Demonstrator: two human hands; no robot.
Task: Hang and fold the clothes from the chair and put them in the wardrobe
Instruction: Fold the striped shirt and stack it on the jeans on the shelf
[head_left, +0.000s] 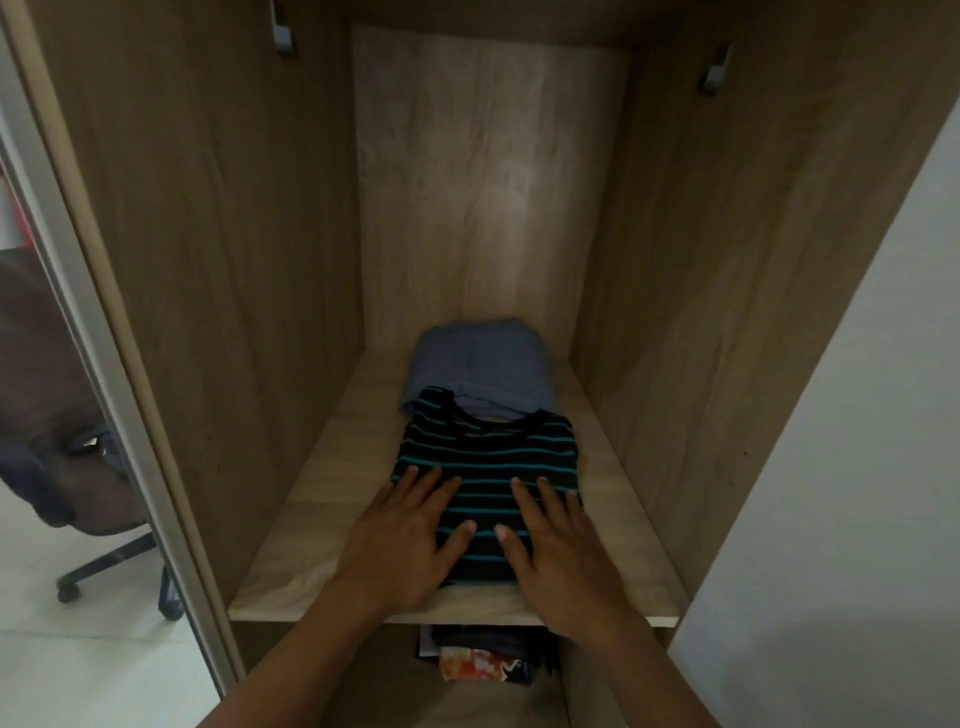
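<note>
A folded black shirt with teal stripes (488, 457) lies on the wooden wardrobe shelf (311, 519). Behind it, toward the back wall, sits a folded blue garment (480, 366), its front edge touching the shirt's collar. My left hand (402, 540) lies flat on the near left part of the striped shirt, fingers straight and spread. On the shirt's near right part my right hand (558, 545) presses flat in the same way. The office chair (57, 415) stands outside the wardrobe at the left, with dark fabric on its seat.
The wardrobe's wooden side walls (218, 260) close in the shelf left and right. Two metal rail brackets (283, 31) sit high on the walls. Below the shelf, more folded clothes (483, 660) lie stacked. A sliding door frame (104, 364) runs down the left.
</note>
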